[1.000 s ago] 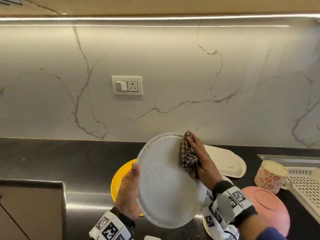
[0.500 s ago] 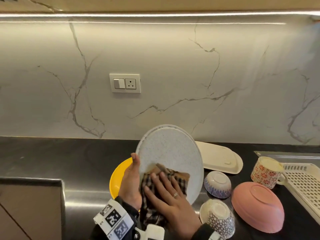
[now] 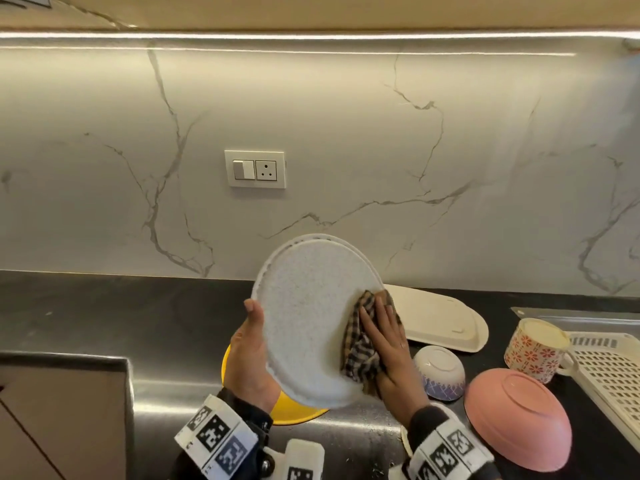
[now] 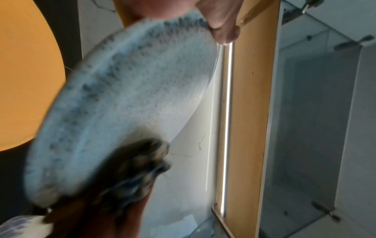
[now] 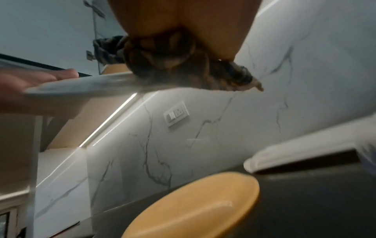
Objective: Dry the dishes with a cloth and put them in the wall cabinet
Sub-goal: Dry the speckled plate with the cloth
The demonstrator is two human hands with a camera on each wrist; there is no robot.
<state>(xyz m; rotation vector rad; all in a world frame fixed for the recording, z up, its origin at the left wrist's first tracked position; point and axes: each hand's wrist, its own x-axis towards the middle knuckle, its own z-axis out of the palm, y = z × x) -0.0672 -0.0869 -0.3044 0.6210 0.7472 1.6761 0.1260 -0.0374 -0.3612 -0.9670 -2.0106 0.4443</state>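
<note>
Head view: left hand (image 3: 251,355) grips the speckled plate (image 3: 311,313) by its rim, tilted above the counter (image 3: 104,317); right hand (image 3: 388,344) presses the checked cloth (image 3: 360,351) flat-fingered. Left wrist view: droplets remain near the edge, so wipe there. Right wrist view: blurred; support the rim firmly.

Left countertop (image 3: 104,313) open; right side crowded: bowls (image 3: 440,372), mug (image 3: 535,349), rack (image 3: 613,372), apparently touching.

No readable text.
Wrist bands (image 3: 216,439) carry only black-white coded marker squares; no words, brands or numbers.
</note>
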